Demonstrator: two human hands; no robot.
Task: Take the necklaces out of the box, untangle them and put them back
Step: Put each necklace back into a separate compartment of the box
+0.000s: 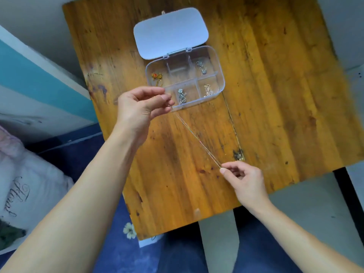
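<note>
A thin chain necklace is stretched taut above the wooden table. My left hand pinches its upper end just in front of the clear compartment box. My right hand pinches the lower end near the table's front edge. The box lies open, its white lid folded back. A gold and red necklace sits in the left compartment. Silver necklaces lie in the front middle compartment, the back right compartment and the front right compartment.
A dark crack runs down the tabletop right of the chain, ending in a dark knot. Left of the table lie a white pillow and blue floral fabric. The floor shows past the table's front edge.
</note>
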